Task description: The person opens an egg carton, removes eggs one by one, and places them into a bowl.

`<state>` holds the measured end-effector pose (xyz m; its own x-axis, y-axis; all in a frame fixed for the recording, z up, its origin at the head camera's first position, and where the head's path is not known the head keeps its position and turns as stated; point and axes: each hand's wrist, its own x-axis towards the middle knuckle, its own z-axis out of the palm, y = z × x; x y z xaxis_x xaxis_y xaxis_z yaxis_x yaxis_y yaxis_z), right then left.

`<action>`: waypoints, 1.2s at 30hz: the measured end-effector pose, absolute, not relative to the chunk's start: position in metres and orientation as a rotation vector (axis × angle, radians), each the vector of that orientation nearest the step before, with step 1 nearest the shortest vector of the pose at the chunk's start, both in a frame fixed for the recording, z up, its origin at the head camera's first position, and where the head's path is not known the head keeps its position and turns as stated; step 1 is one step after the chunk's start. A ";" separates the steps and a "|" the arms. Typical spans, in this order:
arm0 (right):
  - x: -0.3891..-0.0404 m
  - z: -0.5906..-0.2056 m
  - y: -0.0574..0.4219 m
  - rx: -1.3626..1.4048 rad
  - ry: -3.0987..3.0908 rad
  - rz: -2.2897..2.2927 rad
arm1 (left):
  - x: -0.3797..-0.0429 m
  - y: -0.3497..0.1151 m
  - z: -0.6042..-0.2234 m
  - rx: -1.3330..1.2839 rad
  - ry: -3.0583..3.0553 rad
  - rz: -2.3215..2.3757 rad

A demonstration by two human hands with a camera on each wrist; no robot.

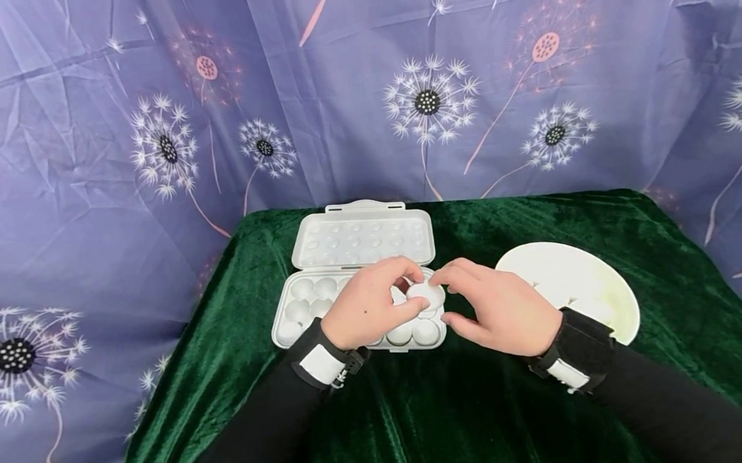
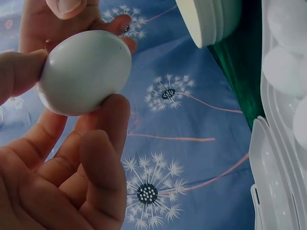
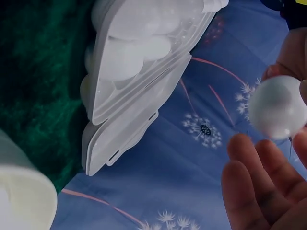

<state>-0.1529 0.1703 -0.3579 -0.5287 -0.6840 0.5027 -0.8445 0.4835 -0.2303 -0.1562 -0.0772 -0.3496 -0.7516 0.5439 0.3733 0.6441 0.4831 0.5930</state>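
A white egg is raised over the right end of a white plastic egg carton. My left hand pinches it between thumb and fingers; in the left wrist view the egg shows up close. To its right is my right hand, fingers loosely extended, the forefinger close to the egg's upper side. In the right wrist view the right fingers lie below the egg; whether any touches it I cannot tell. Several white eggs sit in the carton's cups. Its lid lies folded back.
A large white bowl stands on the right, partly behind the right hand, with pale things inside. Dark green velvet cloth covers the table. A purple dandelion-print curtain hangs behind and at the sides.
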 end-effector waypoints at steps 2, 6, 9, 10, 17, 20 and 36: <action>-0.153 -0.359 0.168 1.294 -2.372 0.655 | -0.155 -0.075 -0.349 -1.054 -2.576 -1.142; -0.151 -0.359 0.166 1.292 -2.344 0.662 | -0.155 -0.070 -0.349 -1.070 -2.557 -1.191; -0.149 -0.359 0.165 1.284 -2.335 0.674 | -0.154 -0.066 -0.350 -1.074 -2.553 -1.242; -0.149 -0.359 0.165 1.283 -2.334 0.678 | -0.154 -0.065 -0.350 -1.076 -2.553 -1.254; -0.148 -0.362 0.169 1.286 -2.345 0.690 | -0.156 -0.060 -0.353 -1.131 -2.568 -1.230; -0.148 -0.365 0.171 1.282 -2.359 0.699 | -0.157 -0.060 -0.353 -1.124 -2.577 -1.201; -0.170 -0.376 0.217 1.081 -2.633 0.633 | -0.177 -0.084 -0.369 -0.840 -2.845 -0.903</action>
<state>-0.1697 0.2165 -0.3764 -0.7034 -0.6123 0.3611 -0.7095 0.6358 -0.3039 -0.1771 -0.0840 -0.3692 -0.8525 0.4849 0.1955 0.5089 0.6839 0.5228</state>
